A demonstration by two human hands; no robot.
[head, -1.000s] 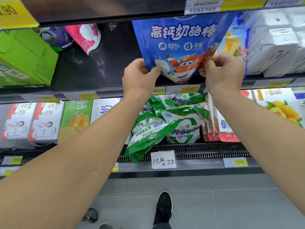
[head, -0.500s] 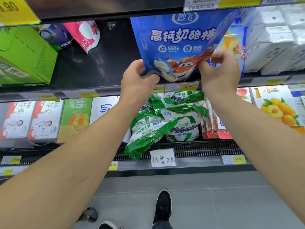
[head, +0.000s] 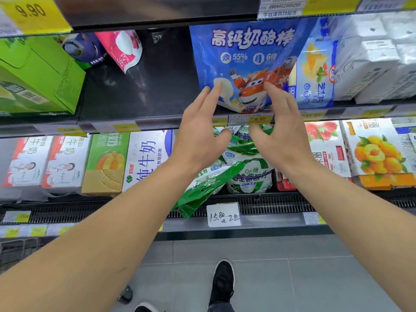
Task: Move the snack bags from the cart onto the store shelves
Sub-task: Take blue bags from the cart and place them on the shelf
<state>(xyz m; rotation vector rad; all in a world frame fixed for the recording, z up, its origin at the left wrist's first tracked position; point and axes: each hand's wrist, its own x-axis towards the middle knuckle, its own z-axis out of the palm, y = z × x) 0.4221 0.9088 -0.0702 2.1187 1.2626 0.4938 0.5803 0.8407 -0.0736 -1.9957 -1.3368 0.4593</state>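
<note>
Blue snack bag (head: 245, 64) stands upright at the shelf (head: 144, 122) front edge. Left hand (head: 200, 136) and right hand (head: 281, 136) both spread wide, fingers straight, gripping nothing; fingertips at the bag's lower corners.

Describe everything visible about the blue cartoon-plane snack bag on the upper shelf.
The glossy blue plastic snack bag stands upright on the dark upper shelf, near its front edge, above a yellow 9.90 price tag. It carries white Chinese lettering, "55%" and "6" badges, and an orange cartoon plane. Its top reaches the shelf above. The open left hand and right hand flank its lower corners, fingertips at or just off it. A paler blue cheese pack stands right of it.
</note>
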